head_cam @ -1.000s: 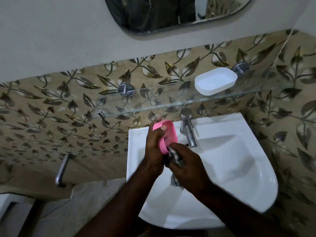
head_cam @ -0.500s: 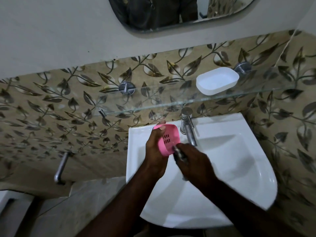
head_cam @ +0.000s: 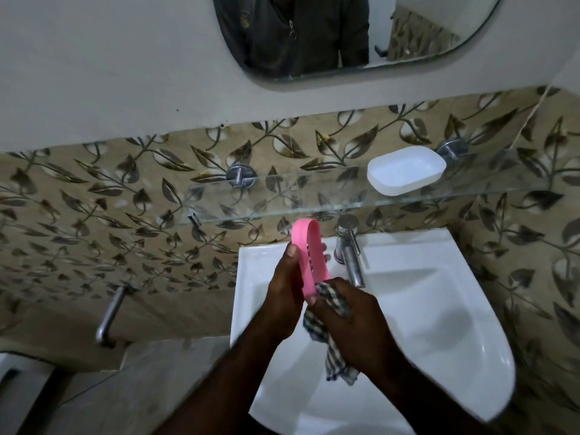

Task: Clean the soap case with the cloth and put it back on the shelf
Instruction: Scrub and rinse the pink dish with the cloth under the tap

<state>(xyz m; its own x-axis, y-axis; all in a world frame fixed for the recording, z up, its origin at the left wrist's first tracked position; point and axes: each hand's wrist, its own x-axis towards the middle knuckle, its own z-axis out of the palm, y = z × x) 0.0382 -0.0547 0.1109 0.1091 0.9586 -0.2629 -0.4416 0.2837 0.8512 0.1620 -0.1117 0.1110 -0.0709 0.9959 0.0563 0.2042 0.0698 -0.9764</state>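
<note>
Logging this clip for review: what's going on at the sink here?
A person stands over the white sink. The left hand holds a pink soap case up on edge near the tap, while the right hand grips a checked cloth and presses it against the case's lower end. A white soap tray sits on the glass shelf above; the pink case is not yet back there.
</note>
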